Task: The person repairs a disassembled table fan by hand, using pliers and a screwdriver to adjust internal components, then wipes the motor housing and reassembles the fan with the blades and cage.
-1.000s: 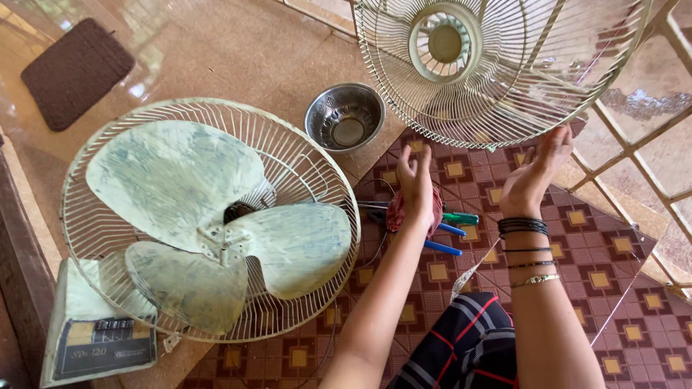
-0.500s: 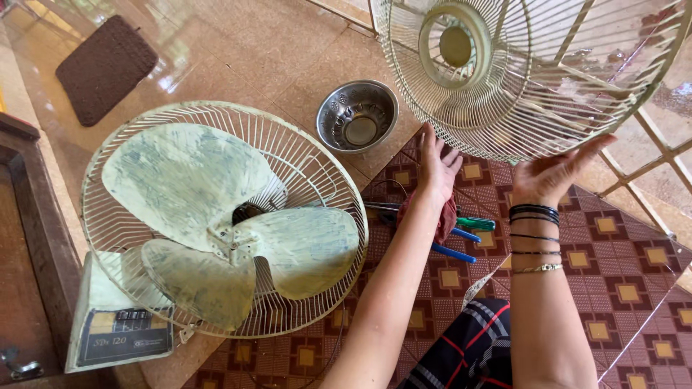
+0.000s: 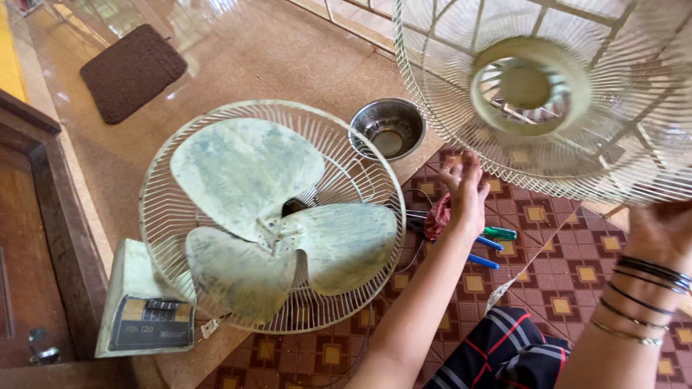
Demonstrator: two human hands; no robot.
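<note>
Lifted higher and closer than a moment ago: cage, now big and blurry at the top right, low edge just above both hands. More floor showing than before.

Nearest, at the bottom: striped cloth over a knee, between two raised arms. On the right arm, dark and gold bangles.

Next up, left hand, open, fingers a little apart and pointing up at the low rim of the cage. Touching the rim or just under it: cannot tell. Right hand under the rim at the far right, too blurry to tell open or closed.

Under the hands, a rug with red and yellow squares. On it, a red rag and tools with green and blue handles, just beside the left wrist. Some bare rug to the right of the tools.

To the left, fan lying face up, three dusty blades inside a round wire back. Right edge close to the rag and tools, well apart from the lifted cage. Base at the low left, near a brown door.

Farther off, steel bowl on the floor, just beside the top right edge of the fan and just below the left edge of the cage.

Farthest, a dark mat at the top left, with wide shiny floor between it and the fan.
</note>
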